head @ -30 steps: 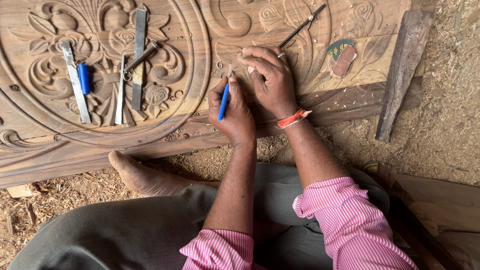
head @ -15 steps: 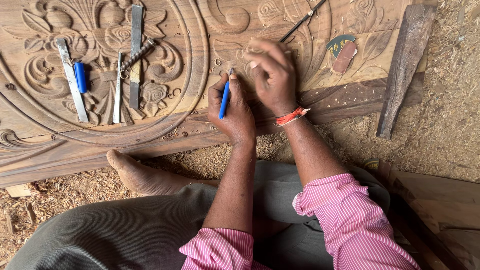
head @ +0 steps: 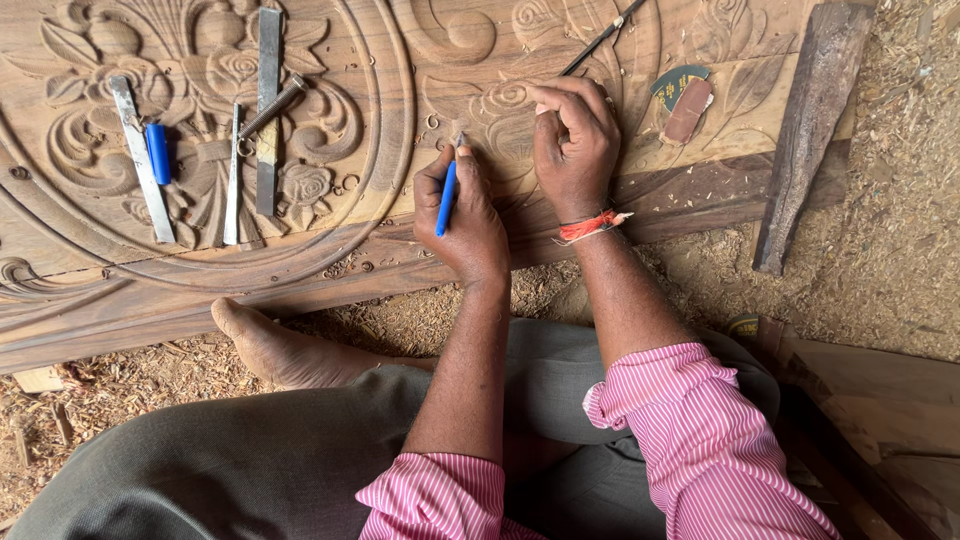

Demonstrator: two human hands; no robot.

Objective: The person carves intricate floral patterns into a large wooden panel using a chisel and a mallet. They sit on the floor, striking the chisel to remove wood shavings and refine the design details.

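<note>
Barely any shift since half a second ago: both hands stay on the carved brown wooden panel [head: 400, 250]. Left hand [head: 462, 215] is closed around a blue-handled carving tool [head: 446, 193], tip on the rose relief. Right hand [head: 574, 145] presses curled fingers flat beside it, holding nothing visible. Flat metal chisels [head: 140, 160] lie well apart on the left; bare foot [head: 280, 350] below the panel.

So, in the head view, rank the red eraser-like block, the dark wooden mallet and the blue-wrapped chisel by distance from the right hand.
1. Red block, just right of the right hand.
2. Wooden mallet, farther right, at the panel's end.
3. Blue-wrapped chisel, far left on the carved panel.
</note>
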